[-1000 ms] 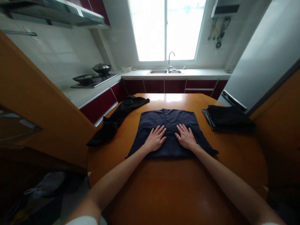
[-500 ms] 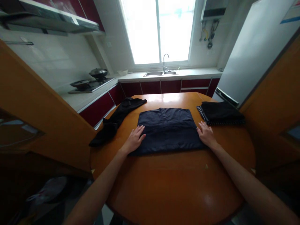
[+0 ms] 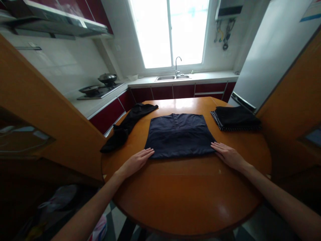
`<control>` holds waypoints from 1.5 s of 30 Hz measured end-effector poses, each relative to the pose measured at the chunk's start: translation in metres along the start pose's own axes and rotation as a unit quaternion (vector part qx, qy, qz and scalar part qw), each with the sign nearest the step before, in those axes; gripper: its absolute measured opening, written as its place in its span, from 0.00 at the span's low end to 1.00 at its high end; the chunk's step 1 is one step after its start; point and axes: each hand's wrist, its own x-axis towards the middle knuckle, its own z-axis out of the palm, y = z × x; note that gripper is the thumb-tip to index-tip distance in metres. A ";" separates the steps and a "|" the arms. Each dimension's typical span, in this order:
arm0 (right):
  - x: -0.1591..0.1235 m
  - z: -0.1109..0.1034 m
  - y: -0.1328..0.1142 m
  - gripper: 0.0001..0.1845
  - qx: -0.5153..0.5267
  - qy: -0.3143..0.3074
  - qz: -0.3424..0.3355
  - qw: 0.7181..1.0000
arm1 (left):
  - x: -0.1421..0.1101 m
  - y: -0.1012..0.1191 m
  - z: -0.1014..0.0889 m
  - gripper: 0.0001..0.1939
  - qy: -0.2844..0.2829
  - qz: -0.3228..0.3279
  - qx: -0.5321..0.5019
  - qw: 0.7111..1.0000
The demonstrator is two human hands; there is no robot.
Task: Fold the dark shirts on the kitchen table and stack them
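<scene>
A dark navy garment [image 3: 179, 135], folded into a wide flat shape, lies in the middle of the wooden table [image 3: 185, 194]. My left hand [image 3: 137, 161] rests at its near left corner, fingers stretched out over the cloth edge. At the near right corner, my right hand [image 3: 229, 155] touches the cloth with straight fingers pointing inward. Both thumbs are largely hidden. To the left lies a rumpled black garment [image 3: 127, 125]. A folded black cloth stack [image 3: 237, 117] with a patterned edge sits on the right.
Beyond the table are a counter with a sink [image 3: 173, 77] and a faucet [image 3: 177, 67]. A stove with a wok [image 3: 107, 78] and a pan [image 3: 89, 90] stands at the left. The fridge [image 3: 265, 53] is at the right, and plastic bags [image 3: 59, 197] lie low at the left.
Both hands have come nearer to me, from the garment's sides to its near corners. The garment's near edge looks straighter and a little narrower. The view has shifted slightly.
</scene>
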 end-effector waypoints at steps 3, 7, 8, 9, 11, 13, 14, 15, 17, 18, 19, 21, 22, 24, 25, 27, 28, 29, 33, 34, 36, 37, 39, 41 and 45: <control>-0.005 -0.008 -0.001 0.26 -0.003 0.020 -0.028 0.999 | -0.008 0.000 -0.002 0.30 0.010 0.007 0.010 1.000; -0.032 -0.016 -0.010 0.26 -0.005 0.011 -0.043 0.999 | -0.025 0.009 -0.006 0.31 -0.009 0.012 0.011 1.000; -0.041 -0.018 -0.012 0.26 0.001 0.002 -0.044 0.999 | -0.030 0.012 -0.007 0.31 -0.023 0.016 0.006 1.000; -0.050 -0.019 -0.013 0.26 0.007 -0.007 -0.043 0.999 | -0.034 0.015 -0.009 0.31 -0.038 0.019 0.000 0.999; -0.067 -0.022 -0.014 0.26 0.015 -0.023 -0.043 0.999 | -0.041 0.021 -0.015 0.32 -0.065 0.016 -0.014 0.998; -0.079 -0.026 -0.014 0.27 0.016 -0.032 -0.045 0.998 | -0.046 0.024 -0.024 0.35 -0.087 0.004 -0.031 0.996; -0.081 -0.028 -0.015 0.26 0.017 -0.033 -0.048 0.998 | -0.047 0.025 -0.029 0.36 -0.098 -0.004 -0.043 0.994; -0.081 -0.031 -0.017 0.26 0.019 -0.030 -0.049 0.998 | -0.046 0.025 -0.035 0.37 -0.110 -0.012 -0.058 0.992; -0.071 -0.036 -0.025 0.24 0.025 -0.005 -0.041 0.999 | -0.038 0.023 -0.046 0.38 -0.116 -0.041 -0.101 0.987; -0.062 -0.038 -0.030 0.23 0.028 0.017 -0.029 0.999 | -0.029 0.019 -0.050 0.37 -0.099 -0.062 -0.123 0.986; -0.049 -0.039 -0.035 0.22 0.032 0.040 -0.012 0.999 | -0.017 0.014 -0.052 0.35 -0.065 -0.086 -0.142 0.984; -0.013 -0.035 -0.042 0.22 0.039 0.079 0.029 0.996 | 0.017 -0.001 -0.050 0.28 0.039 -0.137 -0.159 0.977; 0.008 -0.031 -0.043 0.22 0.043 0.083 0.049 0.994 | 0.036 -0.009 -0.046 0.26 0.079 -0.159 -0.159 0.971; 0.051 -0.019 -0.038 0.22 0.050 0.081 0.083 0.992 | 0.076 -0.027 -0.034 0.25 0.088 -0.213 -0.162 0.960; 0.071 -0.012 -0.032 0.21 0.052 0.081 0.102 0.990 | 0.092 -0.035 -0.028 0.23 0.069 -0.233 -0.166 0.956; 0.101 -0.001 -0.014 0.19 0.047 0.070 0.149 0.985 | 0.115 -0.048 -0.017 0.20 0.027 -0.238 -0.185 0.953; 0.111 0.004 -0.003 0.18 0.049 0.057 0.174 0.982 | 0.120 -0.052 -0.012 0.20 0.011 -0.229 -0.199 0.953; 0.116 0.007 0.007 0.17 0.056 0.043 0.193 0.979 | 0.123 -0.055 -0.007 0.19 0.002 -0.216 -0.211 0.953; 0.113 0.019 0.034 0.12 0.096 0.035 0.214 0.971 | 0.117 -0.066 0.008 0.18 0.012 -0.194 -0.200 0.960; 0.111 0.022 0.037 0.11 0.101 0.038 0.212 0.971 | 0.116 -0.069 0.011 0.17 0.021 -0.194 -0.189 0.962; 0.108 0.025 0.040 0.11 0.110 0.031 0.211 0.971 | 0.115 -0.073 0.016 0.14 0.042 -0.188 -0.180 0.965; 0.108 0.027 0.041 0.10 0.114 0.024 0.211 0.970 | 0.116 -0.074 0.018 0.14 0.055 -0.182 -0.182 0.965; 0.109 0.029 0.042 0.10 0.121 0.021 0.211 0.970 | 0.118 -0.076 0.021 0.12 0.079 -0.170 -0.186 0.964; 0.110 0.030 0.042 0.10 0.127 0.032 0.214 0.968 | 0.120 -0.075 0.024 0.11 0.092 -0.163 -0.183 0.965; 0.109 0.032 0.043 0.10 0.120 0.048 0.217 0.968 | 0.122 -0.073 0.030 0.09 0.094 -0.172 -0.157 0.968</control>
